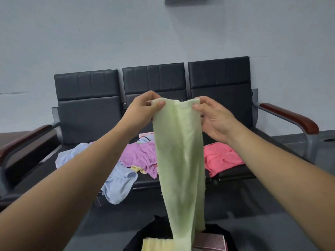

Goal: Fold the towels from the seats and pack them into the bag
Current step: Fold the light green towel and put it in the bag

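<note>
Towel [179, 160], pale green, hanging long and creased; my left hand [143, 107] and right hand [212, 116] pinch its top corners.

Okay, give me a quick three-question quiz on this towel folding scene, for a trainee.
1. True or false: the left hand and right hand both pinch the green towel at its top edge.
2. Which towel lies on the seat furthest right in view: A blue, B pink, C purple?
3. Fill in: the green towel's lower end hangs over the open black ____.
Key: 1 true. 2 B, the pink towel. 3 bag.
</note>
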